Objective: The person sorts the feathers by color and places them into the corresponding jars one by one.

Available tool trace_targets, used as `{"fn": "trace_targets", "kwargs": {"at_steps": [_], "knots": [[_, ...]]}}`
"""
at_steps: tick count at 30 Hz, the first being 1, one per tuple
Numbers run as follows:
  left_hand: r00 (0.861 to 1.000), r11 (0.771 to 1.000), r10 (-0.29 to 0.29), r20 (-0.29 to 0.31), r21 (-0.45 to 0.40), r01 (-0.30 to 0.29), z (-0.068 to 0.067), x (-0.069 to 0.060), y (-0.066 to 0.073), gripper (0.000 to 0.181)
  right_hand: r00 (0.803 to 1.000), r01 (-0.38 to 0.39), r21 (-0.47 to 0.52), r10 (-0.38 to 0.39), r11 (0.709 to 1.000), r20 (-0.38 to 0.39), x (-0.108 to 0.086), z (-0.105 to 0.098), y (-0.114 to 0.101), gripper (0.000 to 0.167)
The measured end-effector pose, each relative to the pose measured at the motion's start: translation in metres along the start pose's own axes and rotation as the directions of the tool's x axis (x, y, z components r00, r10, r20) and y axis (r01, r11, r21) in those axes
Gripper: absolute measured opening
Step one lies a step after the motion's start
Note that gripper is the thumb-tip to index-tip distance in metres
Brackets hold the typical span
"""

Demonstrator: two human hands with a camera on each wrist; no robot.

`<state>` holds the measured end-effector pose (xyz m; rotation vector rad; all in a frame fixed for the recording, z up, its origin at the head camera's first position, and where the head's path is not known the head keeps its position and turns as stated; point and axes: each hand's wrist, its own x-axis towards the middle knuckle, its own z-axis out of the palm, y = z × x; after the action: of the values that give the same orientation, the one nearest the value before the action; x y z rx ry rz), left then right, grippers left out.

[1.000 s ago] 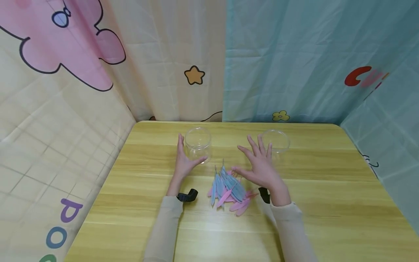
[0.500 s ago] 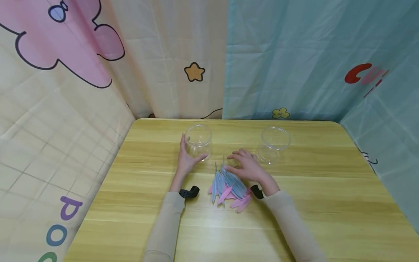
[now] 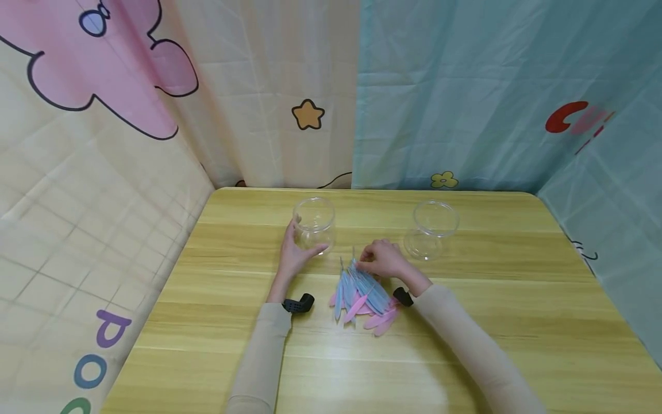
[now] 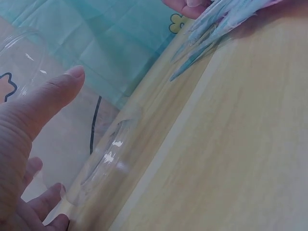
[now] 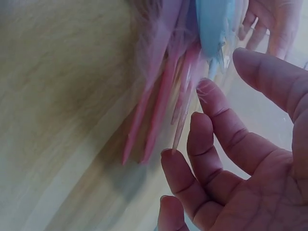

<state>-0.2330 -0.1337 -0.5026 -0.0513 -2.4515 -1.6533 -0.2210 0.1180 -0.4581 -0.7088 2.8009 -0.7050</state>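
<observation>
My left hand (image 3: 293, 257) holds a clear glass jar (image 3: 316, 231) from its left and near side, thumb in front and fingers behind. In the left wrist view the jar's base (image 4: 109, 156) shows beyond the straight thumb (image 4: 45, 103). My right hand (image 3: 387, 260) is at the quill ends of a pile of blue feathers (image 3: 373, 292) and pink feathers (image 3: 355, 307). The right wrist view shows its bent fingers touching the quills; a small gap lies between thumb (image 5: 260, 72) and index fingertip, near a blue feather (image 5: 212, 29).
A second clear glass jar (image 3: 433, 234) stands upright to the right, just behind my right hand. The wooden table (image 3: 517, 322) ends at printed curtains (image 3: 414, 86) at the back and sides. Black wrist cameras (image 3: 299, 303) sit on both wrists.
My right hand has come down and left from above the pile to the feathers' quill ends, its fingers drawing together. My left fingers have closed in around the jar.
</observation>
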Motion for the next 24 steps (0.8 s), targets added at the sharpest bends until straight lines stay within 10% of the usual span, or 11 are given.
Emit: {"fn": "trace_targets", "kwargs": {"at_steps": [13, 24], "knots": [[1.0, 1.0, 0.014, 0.008, -0.006, -0.014, 0.0, 0.001, -0.003, 0.11, 0.998, -0.049, -0.09, 0.053, 0.995, 0.041, 0.014, 0.005, -0.001, 0.028], [1.0, 1.0, 0.019, 0.015, -0.013, -0.019, 0.001, 0.002, -0.004, 0.108, 0.988, -0.131, 0.039, 0.127, 0.991, 0.088, 0.015, 0.008, -0.002, 0.03]]}}
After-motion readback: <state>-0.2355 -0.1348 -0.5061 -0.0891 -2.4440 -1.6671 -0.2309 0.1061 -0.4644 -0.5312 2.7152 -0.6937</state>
